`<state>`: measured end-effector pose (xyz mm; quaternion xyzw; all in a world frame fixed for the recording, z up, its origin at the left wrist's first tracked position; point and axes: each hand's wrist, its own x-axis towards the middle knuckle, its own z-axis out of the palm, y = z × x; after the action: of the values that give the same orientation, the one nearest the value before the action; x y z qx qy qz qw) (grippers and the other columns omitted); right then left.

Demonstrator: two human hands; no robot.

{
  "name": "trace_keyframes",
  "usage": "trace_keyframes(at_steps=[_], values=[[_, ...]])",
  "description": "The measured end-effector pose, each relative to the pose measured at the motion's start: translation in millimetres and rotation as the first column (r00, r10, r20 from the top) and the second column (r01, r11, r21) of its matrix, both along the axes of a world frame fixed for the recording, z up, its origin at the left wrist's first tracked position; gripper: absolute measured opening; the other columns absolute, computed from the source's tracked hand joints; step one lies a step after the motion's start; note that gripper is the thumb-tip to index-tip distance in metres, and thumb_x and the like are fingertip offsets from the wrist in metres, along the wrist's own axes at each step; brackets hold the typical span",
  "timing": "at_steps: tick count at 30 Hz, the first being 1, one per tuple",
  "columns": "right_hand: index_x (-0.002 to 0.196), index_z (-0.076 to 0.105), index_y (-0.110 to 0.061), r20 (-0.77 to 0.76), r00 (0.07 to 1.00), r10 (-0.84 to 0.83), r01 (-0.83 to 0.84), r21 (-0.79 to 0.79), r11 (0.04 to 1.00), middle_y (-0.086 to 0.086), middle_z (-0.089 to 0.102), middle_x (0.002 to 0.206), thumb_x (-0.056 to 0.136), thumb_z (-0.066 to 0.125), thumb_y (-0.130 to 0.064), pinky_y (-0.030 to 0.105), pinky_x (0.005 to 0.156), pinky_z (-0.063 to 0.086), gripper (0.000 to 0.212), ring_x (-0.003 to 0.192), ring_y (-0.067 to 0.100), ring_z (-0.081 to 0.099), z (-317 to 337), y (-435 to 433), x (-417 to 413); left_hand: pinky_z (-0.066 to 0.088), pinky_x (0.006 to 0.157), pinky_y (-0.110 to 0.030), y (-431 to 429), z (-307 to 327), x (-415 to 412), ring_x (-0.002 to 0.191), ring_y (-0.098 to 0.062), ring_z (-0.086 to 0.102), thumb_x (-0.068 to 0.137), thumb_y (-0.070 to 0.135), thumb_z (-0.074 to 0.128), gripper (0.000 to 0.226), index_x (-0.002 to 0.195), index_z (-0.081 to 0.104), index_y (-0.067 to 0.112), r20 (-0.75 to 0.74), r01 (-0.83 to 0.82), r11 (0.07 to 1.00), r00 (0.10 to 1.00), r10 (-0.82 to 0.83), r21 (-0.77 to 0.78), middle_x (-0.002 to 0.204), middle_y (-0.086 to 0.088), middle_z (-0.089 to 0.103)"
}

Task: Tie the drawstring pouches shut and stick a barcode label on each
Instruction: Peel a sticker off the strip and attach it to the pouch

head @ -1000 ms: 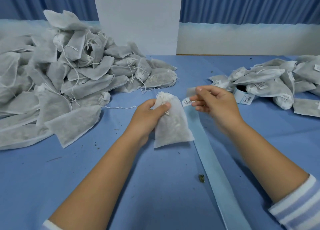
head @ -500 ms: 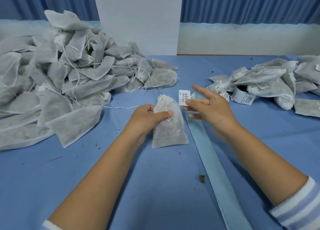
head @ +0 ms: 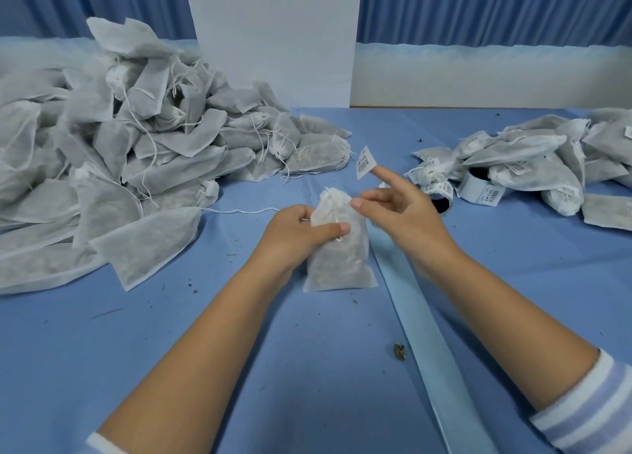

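— Your left hand (head: 297, 229) grips the white mesh drawstring pouch (head: 338, 258) near its tied neck, thumb across the front.

— And your right hand (head: 407, 214), just beside it, is loosely spread, pinching nothing; the small white barcode label (head: 365, 163) clings to your raised index fingertip, above the pouch.

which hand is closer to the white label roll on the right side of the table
Right. The right hand hovers just left of the label roll; the left hand is farther left, gripping the pouch.
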<state>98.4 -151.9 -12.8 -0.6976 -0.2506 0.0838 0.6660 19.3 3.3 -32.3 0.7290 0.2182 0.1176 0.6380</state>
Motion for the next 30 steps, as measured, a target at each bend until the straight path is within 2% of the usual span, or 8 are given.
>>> trace_keyframes(at_steps=[6,9,12,15,18,21,25,30], values=[[0.125,0.051,-0.041,-0.064,0.998,0.029,-0.027,0.045,0.999,0.007,0.076,0.092,0.082,0.077,-0.015,0.036,0.095,0.052,0.057,0.097,0.02,0.071,-5.4,9.5,-3.2,0.053,0.07,-0.033,-12.6,-1.7,-1.3,0.078,-0.015,0.066,0.069,0.033,0.086,0.04,0.095,0.069,0.007,-0.008,0.191,0.973,0.982,-0.191,0.132,0.087,-0.009,0.074],[0.123,0.053,-0.038,-0.166,0.985,0.038,-0.019,0.117,0.993,0.002,0.076,0.093,0.081,0.078,-0.015,0.032,0.088,0.054,0.054,0.093,0.017,0.072,-6.1,6.8,0.6,0.048,0.061,-0.02,-8.9,-2.5,-0.8,0.069,-0.008,0.062,0.075,0.035,0.084,0.031,0.085,0.072,0.009,-0.083,0.195,0.968,0.979,-0.184,0.156,0.075,0.002,0.07],[0.117,0.061,-0.031,-0.259,0.966,-0.007,0.062,0.206,0.977,-0.003,0.074,0.098,0.084,0.075,-0.021,0.028,0.086,0.056,0.037,0.095,0.012,0.069,-4.2,6.2,1.8,0.041,0.058,-0.023,-6.6,-3.2,-0.7,0.062,-0.01,0.054,0.074,0.033,0.084,0.032,0.074,0.067,0.007,-0.07,0.105,0.99,0.993,-0.099,0.095,0.07,0.001,0.06],[0.091,0.074,-0.028,-0.289,0.948,-0.131,0.206,0.247,0.947,-0.012,0.07,0.092,0.085,0.074,-0.029,0.028,0.088,0.053,0.006,0.09,0.003,0.063,-0.1,3.8,-0.4,0.042,0.065,-0.03,-4.3,-0.8,-1.6,0.069,-0.016,0.057,0.074,0.03,0.084,0.046,0.092,0.067,-0.009,-0.022,-0.017,0.999,1.0,0.016,-0.049,0.077,-0.006,0.063],[0.076,0.078,-0.03,-0.288,0.954,-0.079,0.142,0.204,0.969,-0.017,0.073,0.091,0.084,0.075,-0.029,0.025,0.087,0.052,0.008,0.086,-0.004,0.065,-1.4,6.0,-8.7,0.053,0.069,-0.035,-4.0,1.4,-2.1,0.076,-0.023,0.068,0.077,0.025,0.083,0.044,0.103,0.068,-0.008,0.013,-0.065,0.982,0.998,0.069,-0.176,0.092,-0.013,0.074],[0.079,0.079,-0.024,-0.326,0.945,0.027,0.041,0.2,0.979,-0.008,0.076,0.091,0.082,0.076,-0.028,0.02,0.069,0.055,0.006,0.082,0.003,0.07,-4.0,13.2,-18.0,0.057,0.078,-0.046,-7.5,1.9,-1.5,0.086,-0.031,0.073,0.078,0.024,0.082,0.035,0.1,0.071,-0.002,0.025,-0.045,0.984,0.998,0.05,-0.173,0.097,-0.015,0.075],[0.089,0.079,-0.02,-0.366,0.929,0.043,0.013,0.15,0.989,-0.001,0.076,0.094,0.079,0.079,-0.032,0.022,0.067,0.054,0.016,0.083,0.012,0.072,-5.7,16.6,-21.1,0.04,0.044,-0.02,-11.1,0.2,-0.6,0.055,-0.012,0.061,0.077,0.026,0.082,0.032,0.094,0.072,0.001,0.043,-0.027,0.991,0.999,0.033,-0.132,0.07,0.0,0.069],[0.091,0.079,-0.018,-0.395,0.917,0.055,0.001,0.141,0.99,0.003,0.076,0.096,0.079,0.079,-0.03,0.029,0.08,0.057,0.017,0.087,0.015,0.072,-9.9,15.1,-18.4,0.035,0.037,-0.013,-14.8,-1.4,0.1,0.043,-0.003,0.056,0.079,0.021,0.082,0.023,0.088,0.071,0.003,0.083,-0.008,0.991,0.996,0.02,-0.135,0.057,0.007,0.065]])
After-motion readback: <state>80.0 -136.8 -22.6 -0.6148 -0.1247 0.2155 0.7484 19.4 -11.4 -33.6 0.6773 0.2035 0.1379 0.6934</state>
